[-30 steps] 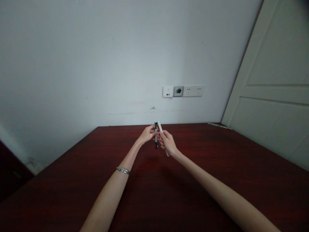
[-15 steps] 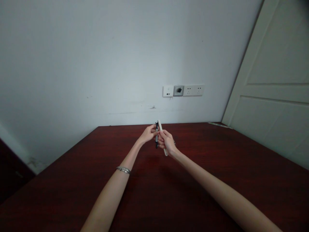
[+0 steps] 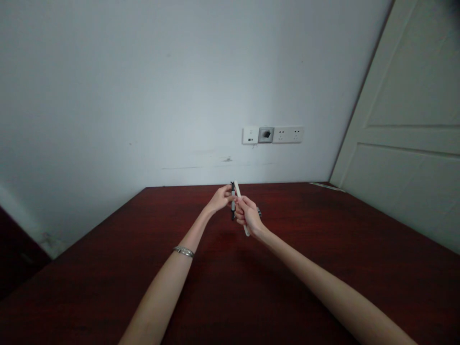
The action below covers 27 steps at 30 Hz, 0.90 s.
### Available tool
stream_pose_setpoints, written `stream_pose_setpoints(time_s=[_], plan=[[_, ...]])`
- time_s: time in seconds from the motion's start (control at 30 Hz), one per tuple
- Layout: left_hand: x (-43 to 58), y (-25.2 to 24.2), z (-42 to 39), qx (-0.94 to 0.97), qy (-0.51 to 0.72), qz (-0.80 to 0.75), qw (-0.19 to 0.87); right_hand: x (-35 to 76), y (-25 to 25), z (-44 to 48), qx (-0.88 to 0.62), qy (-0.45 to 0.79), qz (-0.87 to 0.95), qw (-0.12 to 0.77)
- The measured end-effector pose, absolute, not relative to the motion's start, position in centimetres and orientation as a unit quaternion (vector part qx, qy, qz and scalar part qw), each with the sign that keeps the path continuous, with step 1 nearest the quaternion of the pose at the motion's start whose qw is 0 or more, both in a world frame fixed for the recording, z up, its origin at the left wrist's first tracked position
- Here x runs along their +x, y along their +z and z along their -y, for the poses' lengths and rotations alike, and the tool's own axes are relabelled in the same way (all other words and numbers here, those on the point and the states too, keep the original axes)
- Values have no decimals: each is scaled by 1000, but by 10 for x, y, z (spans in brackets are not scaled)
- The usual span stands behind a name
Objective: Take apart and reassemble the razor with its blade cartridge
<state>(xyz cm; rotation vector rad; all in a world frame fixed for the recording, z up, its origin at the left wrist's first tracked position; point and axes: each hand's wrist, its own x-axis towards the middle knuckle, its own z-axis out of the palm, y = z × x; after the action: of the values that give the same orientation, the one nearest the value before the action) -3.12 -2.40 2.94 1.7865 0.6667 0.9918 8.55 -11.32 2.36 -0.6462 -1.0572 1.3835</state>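
My left hand (image 3: 220, 199) is closed, its fingertips on a slim black-and-grey piece (image 3: 233, 203) that stands nearly upright; its exact kind I cannot make out. My right hand (image 3: 249, 214) is wrapped round a long, flat white stick (image 3: 237, 189). The stick leans slightly, its top tilted left and its lower end (image 3: 246, 231) showing below the fingers. Both things are side by side at the middle of the view, very close together; whether they touch I cannot tell. A small dark object (image 3: 259, 211) shows partly behind my right hand.
A dark red wooden table (image 3: 230, 287) reaches to a pale wall (image 3: 179, 96). Sockets and switches (image 3: 287, 134) are set in the wall above the table, and a white panelled door (image 3: 409, 134) is on the right. A thin pale strip (image 3: 327, 186) lies at the back right edge.
My right hand and the white stick have shifted slightly downward. More of the small dark object shows beside the right hand. My left hand has hardly moved.
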Motion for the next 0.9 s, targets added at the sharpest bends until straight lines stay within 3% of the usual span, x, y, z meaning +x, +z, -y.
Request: stream_pose_setpoints(time_s=[0.9], plan=[[-32,32,27,751,397,-288,442,70,20,112,-307,537,472,629]])
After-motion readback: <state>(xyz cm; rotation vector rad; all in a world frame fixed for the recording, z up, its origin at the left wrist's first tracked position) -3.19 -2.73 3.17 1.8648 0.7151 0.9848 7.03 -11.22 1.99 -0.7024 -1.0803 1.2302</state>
